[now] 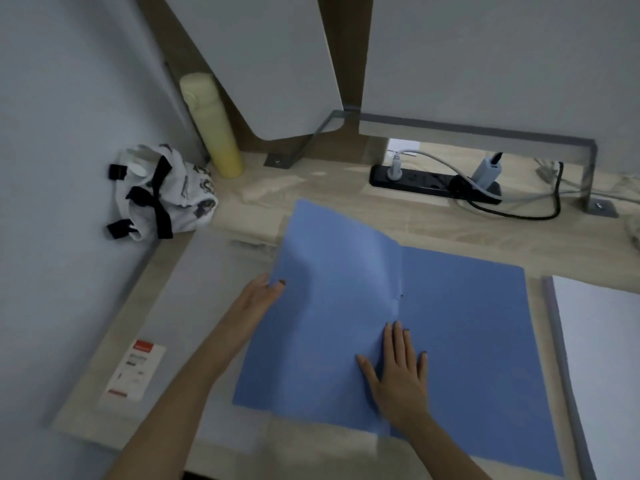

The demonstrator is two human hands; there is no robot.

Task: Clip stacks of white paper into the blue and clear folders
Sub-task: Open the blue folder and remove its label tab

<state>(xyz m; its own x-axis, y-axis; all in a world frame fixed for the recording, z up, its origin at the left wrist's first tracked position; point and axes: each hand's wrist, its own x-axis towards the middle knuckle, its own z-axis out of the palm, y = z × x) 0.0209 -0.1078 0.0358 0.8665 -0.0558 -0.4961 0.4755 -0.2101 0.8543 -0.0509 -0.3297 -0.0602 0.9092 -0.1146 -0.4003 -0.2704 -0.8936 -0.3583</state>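
Observation:
A blue folder [460, 341] lies spread open in the middle of the wooden desk. My left hand [258, 297] holds the outer edge of its left flap, thumb on top and fingers hidden beneath; the flap is lifted a little. My right hand [398, 368] lies flat on the folder near its centre crease, fingers straight. A clear folder [194, 292] with a red-and-white label [136, 370] lies under and to the left of the blue one. A stack of white paper [602, 348] sits at the right edge, with a grey strip along its left side.
A yellow bottle [213, 128] stands in the back left corner beside a white bag with black straps [162, 192]. A black power strip [433, 183] with plugs and cables lies at the back right, under a grey metal bracket [485, 131]. Grey partition walls enclose the desk.

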